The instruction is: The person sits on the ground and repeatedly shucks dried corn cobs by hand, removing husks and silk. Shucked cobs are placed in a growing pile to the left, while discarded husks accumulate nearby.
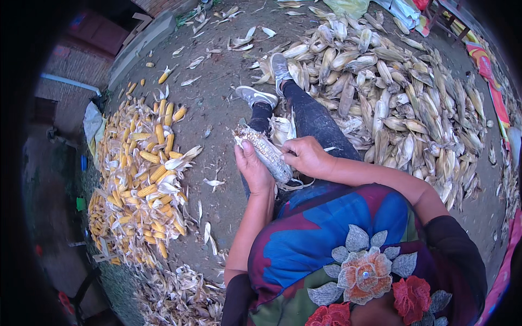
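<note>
Above my lap, a pale, discoloured corn cob (267, 154) lies tilted across my left hand (255, 167), which grips it with the thumb on top near its upper end. My right hand (306, 155) has its fingers curled against the cob's right side, near the lower end; whether they pinch a bit of husk or kernels is hidden. Pale husk (282, 129) hangs just behind the cob, over my legs. A thin strip of husk (299, 186) curves below the cob's lower end.
Husked yellow corn (149, 157) is heaped on the left. A large pile of unhusked ears (383, 93) lies on the right, touching my outstretched leg. Loose husks (183, 293) are heaped at the lower left. Behind the yellow corn runs a concrete ledge (140, 47); a wooden bench (450, 16) stands at the upper right.
</note>
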The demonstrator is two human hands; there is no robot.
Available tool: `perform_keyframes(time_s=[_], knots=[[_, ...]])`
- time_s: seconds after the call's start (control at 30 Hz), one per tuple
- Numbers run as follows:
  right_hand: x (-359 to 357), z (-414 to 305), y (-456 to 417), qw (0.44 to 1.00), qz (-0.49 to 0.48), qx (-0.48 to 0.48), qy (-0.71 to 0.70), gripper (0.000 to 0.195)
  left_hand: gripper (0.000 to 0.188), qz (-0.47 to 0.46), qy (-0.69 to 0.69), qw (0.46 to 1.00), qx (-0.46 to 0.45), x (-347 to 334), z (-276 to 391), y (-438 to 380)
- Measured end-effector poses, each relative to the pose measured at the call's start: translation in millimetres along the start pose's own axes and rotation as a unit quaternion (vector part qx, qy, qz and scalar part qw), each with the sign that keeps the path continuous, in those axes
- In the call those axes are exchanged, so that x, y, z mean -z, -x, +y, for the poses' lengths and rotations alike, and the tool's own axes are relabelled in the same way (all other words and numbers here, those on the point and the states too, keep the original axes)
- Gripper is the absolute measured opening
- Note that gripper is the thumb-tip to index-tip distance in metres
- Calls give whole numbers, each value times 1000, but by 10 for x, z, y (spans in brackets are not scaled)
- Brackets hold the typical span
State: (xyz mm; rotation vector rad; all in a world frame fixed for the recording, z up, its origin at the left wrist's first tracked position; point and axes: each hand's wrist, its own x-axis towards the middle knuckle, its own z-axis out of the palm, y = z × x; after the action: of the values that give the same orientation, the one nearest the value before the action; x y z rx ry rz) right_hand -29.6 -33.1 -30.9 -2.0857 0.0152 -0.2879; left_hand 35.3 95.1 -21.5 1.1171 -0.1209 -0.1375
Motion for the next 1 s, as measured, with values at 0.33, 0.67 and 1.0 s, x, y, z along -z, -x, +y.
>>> perform_keyframes(time_s=[0.33, 0.67, 1.0], knots=[[114, -57, 50, 996, -36, -48, -72, 26, 33, -21, -77, 997, -23, -5, -28, 60], [176, 22, 51, 993, -110, -15, -50, 23, 34, -21, -96, 995, -24, 41, -98, 88], [107, 90, 68, 996, -83, 14, -7, 15, 35, -35, -174, 982, -62, 84, -156, 103]])
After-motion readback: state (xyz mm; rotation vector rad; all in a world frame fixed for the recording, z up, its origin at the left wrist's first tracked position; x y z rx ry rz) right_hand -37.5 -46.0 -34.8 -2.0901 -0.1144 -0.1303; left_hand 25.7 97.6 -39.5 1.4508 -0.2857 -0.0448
